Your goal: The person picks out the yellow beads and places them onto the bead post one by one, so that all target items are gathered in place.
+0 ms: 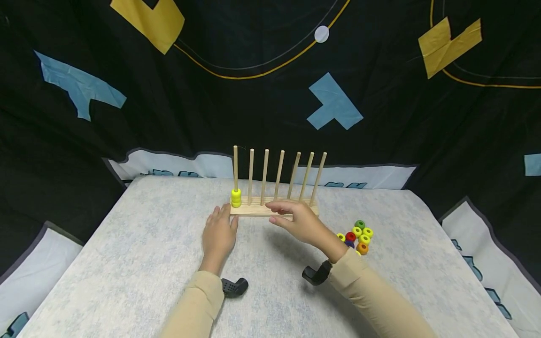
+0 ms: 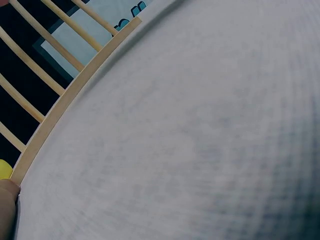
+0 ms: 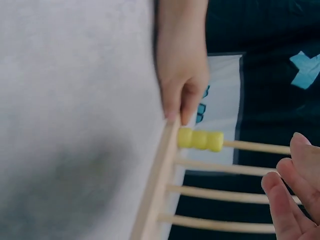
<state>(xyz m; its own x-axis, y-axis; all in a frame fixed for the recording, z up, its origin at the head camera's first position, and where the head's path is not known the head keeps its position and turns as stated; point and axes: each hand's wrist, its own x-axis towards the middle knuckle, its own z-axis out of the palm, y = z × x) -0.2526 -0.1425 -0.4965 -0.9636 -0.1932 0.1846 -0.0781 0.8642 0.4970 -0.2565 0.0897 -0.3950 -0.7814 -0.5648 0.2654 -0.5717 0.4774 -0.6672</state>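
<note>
A wooden peg rack with several upright pegs stands at the back of the table. A short stack of yellow beads sits at the bottom of its leftmost peg, also visible as yellow beads in the right wrist view. My left hand holds the left end of the base, its thumb at the front edge; the right wrist view shows this left hand with thumb and fingers about that corner. Above the front of the base, my right hand hovers with fingers loosely bent and nothing between them.
To the right of the rack lies a group of loose beads, among them a green bead, a red bead and an orange bead; my right forearm partly hides the group. A black curtain hangs behind the table.
</note>
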